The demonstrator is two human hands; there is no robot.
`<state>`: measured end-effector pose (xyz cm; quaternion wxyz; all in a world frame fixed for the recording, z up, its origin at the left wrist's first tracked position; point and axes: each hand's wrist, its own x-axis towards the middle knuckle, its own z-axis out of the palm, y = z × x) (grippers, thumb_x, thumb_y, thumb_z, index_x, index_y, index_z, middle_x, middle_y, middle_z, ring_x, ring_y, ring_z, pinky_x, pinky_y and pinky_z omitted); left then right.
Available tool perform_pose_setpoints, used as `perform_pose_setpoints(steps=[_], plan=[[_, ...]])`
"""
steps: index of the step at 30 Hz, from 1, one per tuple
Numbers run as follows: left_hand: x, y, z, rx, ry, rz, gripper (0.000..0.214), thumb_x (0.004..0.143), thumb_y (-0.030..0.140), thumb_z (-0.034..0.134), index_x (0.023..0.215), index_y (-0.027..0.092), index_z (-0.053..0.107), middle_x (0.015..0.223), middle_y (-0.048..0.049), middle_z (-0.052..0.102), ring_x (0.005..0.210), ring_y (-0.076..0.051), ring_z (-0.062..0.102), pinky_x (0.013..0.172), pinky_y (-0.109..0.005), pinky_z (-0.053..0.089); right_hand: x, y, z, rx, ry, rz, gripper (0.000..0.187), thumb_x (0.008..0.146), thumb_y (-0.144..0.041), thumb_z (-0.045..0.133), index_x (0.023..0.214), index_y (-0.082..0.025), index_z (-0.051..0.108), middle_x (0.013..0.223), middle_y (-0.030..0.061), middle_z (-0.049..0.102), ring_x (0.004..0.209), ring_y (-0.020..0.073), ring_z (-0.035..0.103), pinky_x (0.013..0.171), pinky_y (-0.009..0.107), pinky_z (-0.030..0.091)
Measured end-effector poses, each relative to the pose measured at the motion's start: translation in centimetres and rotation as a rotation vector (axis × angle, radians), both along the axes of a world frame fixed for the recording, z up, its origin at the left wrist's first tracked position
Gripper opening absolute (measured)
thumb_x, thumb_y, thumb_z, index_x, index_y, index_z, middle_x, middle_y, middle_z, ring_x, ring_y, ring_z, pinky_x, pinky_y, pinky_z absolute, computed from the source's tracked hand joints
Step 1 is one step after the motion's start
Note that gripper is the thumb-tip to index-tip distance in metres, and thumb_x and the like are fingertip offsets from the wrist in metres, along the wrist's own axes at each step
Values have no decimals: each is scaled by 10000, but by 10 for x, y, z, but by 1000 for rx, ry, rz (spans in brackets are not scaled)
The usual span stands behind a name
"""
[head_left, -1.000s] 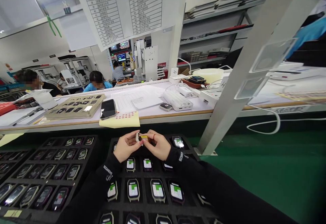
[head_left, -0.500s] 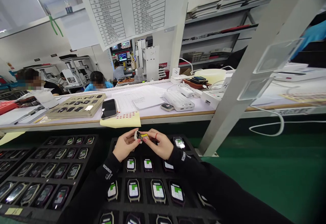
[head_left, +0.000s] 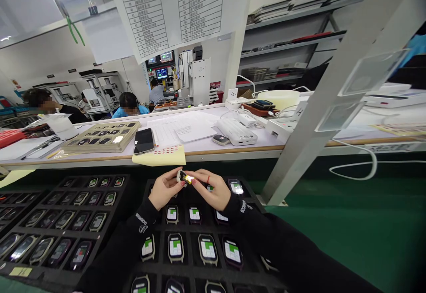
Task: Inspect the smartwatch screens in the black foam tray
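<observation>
My left hand (head_left: 163,191) is closed on a small watch case (head_left: 180,176), pale outside with dark insides showing. From its open side a shiny yellow piece (head_left: 188,179) sticks out, catching the light. The thumb and fingertips of my right hand (head_left: 214,191), which wears a red ring, close around the outer end of that piece. Both hands hover over a black foam tray (head_left: 189,224). In its slots lie several smartwatches (head_left: 207,249) with lit white and green screens. Some slots behind my hands are hidden.
More black trays of watches (head_left: 80,222) stand at the left. Along the shelf ahead lie a phone (head_left: 144,141), a beige parts tray (head_left: 103,135), papers and a white power bank (head_left: 237,132). A slanted metal post (head_left: 319,102) rises at the right. Co-workers sit beyond.
My right hand has shifted slightly right, and more of the yellow piece shows, now glinting. My left hand still holds the case. The whole view has shifted slightly.
</observation>
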<state>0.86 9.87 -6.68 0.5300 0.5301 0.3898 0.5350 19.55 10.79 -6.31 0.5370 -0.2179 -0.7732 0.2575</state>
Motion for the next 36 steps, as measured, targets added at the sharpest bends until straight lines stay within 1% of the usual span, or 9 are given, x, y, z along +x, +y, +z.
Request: perform_pose_setpoints(steps=[3, 5, 8, 11, 17, 19, 22, 28, 36], plan=[[-1, 0, -1, 8, 5, -2, 663, 609, 329, 855, 1196, 127, 624, 1180, -153, 661, 1057, -282, 646, 964, -422, 515, -2, 4, -6, -161, 94, 55, 287, 956, -357, 516, 1132, -178, 656, 901, 76, 673, 803, 194, 653, 756, 326, 548], [-1, 0, -2, 13, -2, -13, 662, 613, 322, 853, 1203, 132, 620, 1188, -152, 657, 1047, -272, 651, 957, -410, 517, -3, 7, -9, -264, 142, 92, 369, 930, -426, 564, 1187, -165, 611, 894, 77, 687, 809, 207, 667, 762, 342, 567], [-1, 0, -2, 7, -18, -52, 677, 610, 297, 858, 1219, 135, 608, 1179, -155, 661, 1036, -265, 655, 930, -394, 529, -4, 9, -12, -338, 149, 124, 418, 888, -503, 615, 1123, -160, 658, 918, 94, 697, 864, 236, 673, 814, 379, 572], [0, -2, 0, -17, -25, -97, 699, 594, 276, 869, 1225, 140, 602, 1186, -158, 657, 1036, -271, 656, 918, -391, 532, -5, 10, -11, -341, 169, 128, 393, 865, -533, 639, 1024, -184, 727, 923, 93, 680, 878, 236, 665, 806, 363, 582], [-1, -3, 1, -28, -36, -146, 681, 588, 251, 873, 1211, 164, 614, 1235, -146, 632, 1068, -257, 643, 948, -373, 512, -6, 12, -12, -396, 232, 126, 374, 789, -547, 715, 913, -198, 771, 847, 83, 676, 650, 182, 637, 558, 294, 583], [-1, -3, 1, -35, -33, -153, 690, 581, 257, 876, 1214, 166, 615, 1223, -145, 640, 1075, -263, 639, 955, -382, 507, -6, 13, -13, -405, 236, 104, 359, 776, -537, 732, 882, -197, 775, 837, 86, 682, 655, 186, 630, 529, 284, 565], [0, -5, 1, -36, -22, -147, 699, 563, 246, 884, 1207, 161, 623, 1177, -143, 663, 1048, -268, 649, 941, -394, 515, -6, 15, -15, -404, 259, 67, 343, 745, -538, 763, 856, -214, 780, 846, 76, 657, 713, 187, 621, 557, 280, 563], [5, -11, 5, -24, -4, -145, 687, 564, 214, 879, 1198, 140, 626, 1021, -121, 714, 951, -240, 672, 875, -372, 546, -9, 19, -18, -464, 295, 81, 421, 657, -599, 801, 729, -187, 751, 779, 63, 631, 680, 187, 632, 593, 310, 597], [7, -11, 4, 74, 66, -57, 631, 602, 226, 855, 1191, 169, 635, 1168, -131, 640, 1006, -253, 647, 904, -391, 541, -13, 16, -21, -493, 296, 78, 464, 710, -625, 757, 771, -169, 694, 849, 82, 653, 752, 215, 663, 687, 343, 618]])
